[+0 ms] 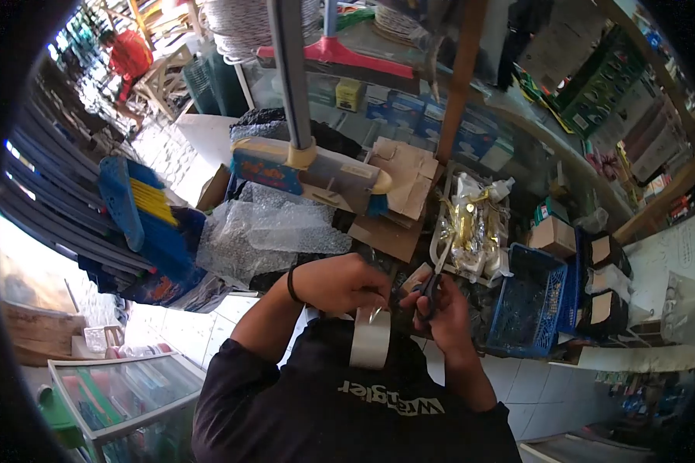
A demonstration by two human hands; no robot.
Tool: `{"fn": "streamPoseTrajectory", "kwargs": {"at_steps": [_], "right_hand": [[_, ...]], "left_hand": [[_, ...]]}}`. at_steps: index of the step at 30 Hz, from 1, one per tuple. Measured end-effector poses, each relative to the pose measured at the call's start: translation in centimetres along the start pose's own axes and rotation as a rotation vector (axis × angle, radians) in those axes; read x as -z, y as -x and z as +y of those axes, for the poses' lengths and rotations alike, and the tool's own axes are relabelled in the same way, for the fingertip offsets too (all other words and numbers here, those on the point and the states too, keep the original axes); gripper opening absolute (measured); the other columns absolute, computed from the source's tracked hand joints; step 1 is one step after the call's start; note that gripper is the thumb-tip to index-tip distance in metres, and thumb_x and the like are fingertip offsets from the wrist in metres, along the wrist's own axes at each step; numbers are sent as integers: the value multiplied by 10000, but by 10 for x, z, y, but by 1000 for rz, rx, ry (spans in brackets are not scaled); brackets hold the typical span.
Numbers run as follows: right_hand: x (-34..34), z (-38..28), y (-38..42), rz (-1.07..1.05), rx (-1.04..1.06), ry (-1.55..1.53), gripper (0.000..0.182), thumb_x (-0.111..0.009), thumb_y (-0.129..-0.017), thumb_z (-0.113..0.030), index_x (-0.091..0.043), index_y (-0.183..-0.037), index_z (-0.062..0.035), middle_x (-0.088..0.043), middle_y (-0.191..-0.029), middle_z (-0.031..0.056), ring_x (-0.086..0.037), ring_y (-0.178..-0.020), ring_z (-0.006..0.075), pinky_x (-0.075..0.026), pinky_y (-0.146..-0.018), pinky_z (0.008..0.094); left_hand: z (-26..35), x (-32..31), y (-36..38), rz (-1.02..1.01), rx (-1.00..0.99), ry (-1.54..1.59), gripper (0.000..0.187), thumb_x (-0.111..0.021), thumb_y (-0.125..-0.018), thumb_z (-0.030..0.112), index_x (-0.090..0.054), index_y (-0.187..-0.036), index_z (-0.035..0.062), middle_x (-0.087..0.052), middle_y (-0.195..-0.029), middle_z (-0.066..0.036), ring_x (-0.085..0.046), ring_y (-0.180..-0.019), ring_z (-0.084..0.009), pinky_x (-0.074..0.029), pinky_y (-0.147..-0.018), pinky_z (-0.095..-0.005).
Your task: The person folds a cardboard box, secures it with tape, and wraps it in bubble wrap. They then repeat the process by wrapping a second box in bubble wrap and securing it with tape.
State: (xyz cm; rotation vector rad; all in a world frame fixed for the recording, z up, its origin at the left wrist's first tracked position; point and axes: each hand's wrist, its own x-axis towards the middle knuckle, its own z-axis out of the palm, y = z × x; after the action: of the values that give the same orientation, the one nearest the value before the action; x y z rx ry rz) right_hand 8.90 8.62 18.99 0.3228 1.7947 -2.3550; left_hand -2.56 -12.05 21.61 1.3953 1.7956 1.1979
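Observation, shop counter, from where I stand. Left hand, black band at the wrist: fingers curled closed, tips pinched at the upper end of a wide, whitish, glossy roll of tape. Whether they grip a loose end or the roll's edge, I cannot tell. The roll lies in front of the dark shirt, just below that hand.

Right hand: closed around dark-handled scissors, near the left; blade position unclear.

Beyond the right hand, a white plastic tray carries gold and silver pieces in clear wrapping. To its right, a blue plastic basket. Left of the tray: brown cardboard pieces; farther left, crumpled clear bubble wrap, near the left forearm.
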Motion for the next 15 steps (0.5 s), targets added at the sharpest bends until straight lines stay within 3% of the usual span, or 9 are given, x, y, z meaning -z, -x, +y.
{"fn": "streamPoseTrajectory", "kwargs": {"at_steps": [4, 8, 15], "right_hand": [[1, -11, 14, -37, 13, -37, 370, -702, -784, -93, -487, -1083, -58, -656, -883, 78, -612, -753, 123, -477, -579, 245], [5, 5, 14, 10, 303, 196, 378, -719, -752, -71, -501, -1059, -37, -641, -850, 62, -591, -688, 100, -479, -570, 222], [15, 0, 14, 110, 167, 142, 404, -717, -727, -10, -506, -1070, -36, -633, -819, 52, -559, -608, 81, -420, -512, 207]], "left_hand": [[3, -5, -20, -55, 1, -18, 116, -566, -862, 135, -603, -892, 29, -623, -707, -99, -617, -640, -245, -465, -578, -343], [9, -8, -36, -67, 47, 41, 97, -568, -812, 111, -595, -854, 28, -627, -681, -110, -623, -644, -271, -460, -585, -343], [5, -11, -56, -107, 87, 32, 99, -558, -817, 101, -588, -880, 30, -635, -700, -89, -631, -660, -218, -464, -594, -325]]}}
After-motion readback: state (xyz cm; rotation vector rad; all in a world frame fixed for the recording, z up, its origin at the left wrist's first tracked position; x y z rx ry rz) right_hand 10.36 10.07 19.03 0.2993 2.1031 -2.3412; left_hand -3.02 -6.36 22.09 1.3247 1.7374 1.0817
